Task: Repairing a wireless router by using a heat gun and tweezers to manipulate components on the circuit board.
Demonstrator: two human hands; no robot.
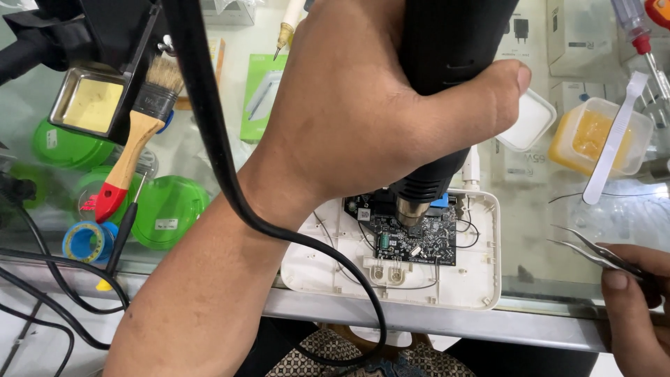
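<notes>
1. The glass worktop [530, 230] fills the view, with a metal edge along its near side.
2. The left hand [363, 119] reaches in from seven o'clock and is wrapped fully around the black hot-air gun [436, 84], thumb pressed across its body; the gun's nozzle points down, just above the circuit board.
3. A black cable [216, 153] runs from the gun over the left forearm and loops down toward six o'clock.
4. The white plastic case [481, 279] lies open at the centre near the worktop's near edge, at five o'clock from the left hand.
5. The dark circuit board [426, 241] sits inside the case, thin wires trailing around it.
6. The right hand [638, 307] rests at four o'clock, fingers pinched on metal tweezers [586, 248] whose tips point toward the case without touching it.
7. At nine o'clock lie green round lids [167, 209] and a wooden brush [136, 132] with a red handle tip.
8. At two o'clock stands a small tub of yellow paste [593, 136] with a white plastic spatula [614, 136] across it.
</notes>
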